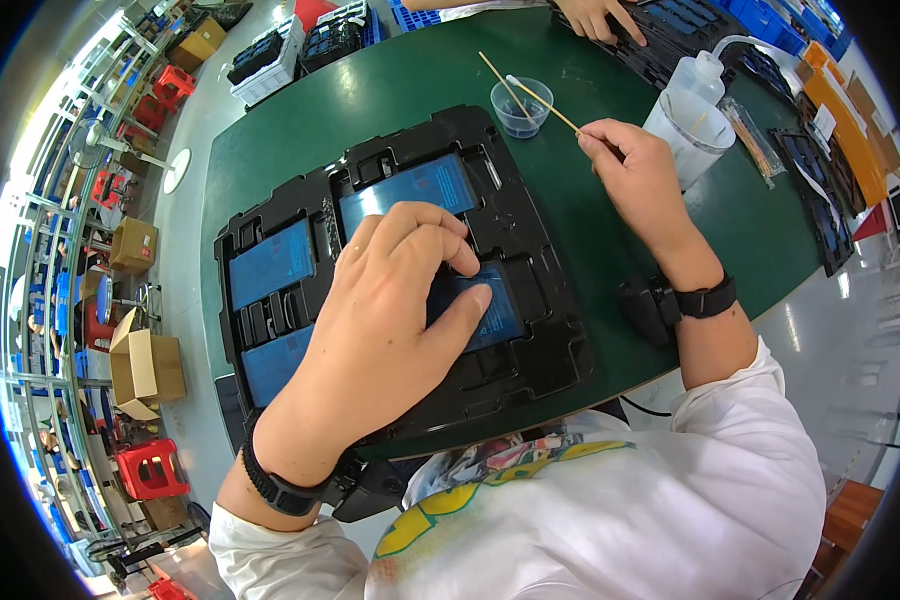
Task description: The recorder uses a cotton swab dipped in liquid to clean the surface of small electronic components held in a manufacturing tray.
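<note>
My right hand (635, 175) pinches a cotton swab (552, 108) with a thin wooden stick. Its white tip is over the rim of a small clear plastic cup (522, 125). Another thin stick (502, 80) leans in that cup. A black plastic tray (450, 400) lies before me, with blue-filmed flat panels (272, 265) in its compartments. Over the lower right panel (498, 318) is my left hand (385, 300), fingers curved and thumb apart from them. No object shows in it; its palm hides part of the tray, and contact with the panel is unclear.
Right of my right hand stand a white tub (690, 140) and a squeeze bottle (698, 75). A bag of sticks (753, 140) lies beyond them. Another person's hand (600, 18) works at a dark tray at the far edge. Trays in a white crate (270, 70) stand far left.
</note>
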The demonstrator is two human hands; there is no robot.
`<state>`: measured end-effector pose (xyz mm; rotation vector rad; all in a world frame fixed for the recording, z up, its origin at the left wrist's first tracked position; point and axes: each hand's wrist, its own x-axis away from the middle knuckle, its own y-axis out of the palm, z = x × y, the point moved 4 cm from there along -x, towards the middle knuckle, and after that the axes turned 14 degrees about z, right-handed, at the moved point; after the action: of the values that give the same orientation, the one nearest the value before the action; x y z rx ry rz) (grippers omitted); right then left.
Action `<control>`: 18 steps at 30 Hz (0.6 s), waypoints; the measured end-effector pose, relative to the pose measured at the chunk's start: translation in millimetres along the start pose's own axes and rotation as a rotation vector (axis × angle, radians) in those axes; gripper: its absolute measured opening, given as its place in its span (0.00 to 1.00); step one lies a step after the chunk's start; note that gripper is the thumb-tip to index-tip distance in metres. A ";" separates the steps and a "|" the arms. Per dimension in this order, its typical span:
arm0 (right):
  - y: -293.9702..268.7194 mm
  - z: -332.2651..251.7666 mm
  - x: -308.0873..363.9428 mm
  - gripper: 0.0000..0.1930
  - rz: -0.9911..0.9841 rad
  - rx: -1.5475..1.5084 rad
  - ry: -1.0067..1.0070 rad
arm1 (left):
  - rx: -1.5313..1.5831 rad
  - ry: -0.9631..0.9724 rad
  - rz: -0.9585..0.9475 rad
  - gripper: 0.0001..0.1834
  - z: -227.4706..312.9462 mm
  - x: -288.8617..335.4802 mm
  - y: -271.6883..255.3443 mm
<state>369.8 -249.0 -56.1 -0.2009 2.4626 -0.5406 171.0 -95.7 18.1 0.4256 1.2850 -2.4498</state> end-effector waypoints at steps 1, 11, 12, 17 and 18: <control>0.2 -0.2 0.0 0.08 -0.004 -0.003 0.006 | -0.001 0.000 0.001 0.12 -1.0 0.4 1.5; -1.5 -0.1 -0.5 0.08 0.001 0.004 0.052 | -0.032 0.079 -0.006 0.07 6.6 1.3 -6.1; -1.0 -0.2 -0.8 0.08 0.005 -0.002 0.025 | -0.040 0.088 -0.023 0.07 8.2 1.1 -7.6; -1.2 0.9 -0.6 0.08 -0.005 -0.003 0.005 | -0.023 0.149 -0.099 0.07 10.8 1.6 -7.9; -0.8 0.4 -0.7 0.08 -0.006 -0.011 0.008 | -0.052 0.171 -0.083 0.07 11.5 2.1 -8.5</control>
<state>370.6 -249.7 -55.7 -0.2111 2.4742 -0.5321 164.3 -101.1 29.7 0.5908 1.4583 -2.4865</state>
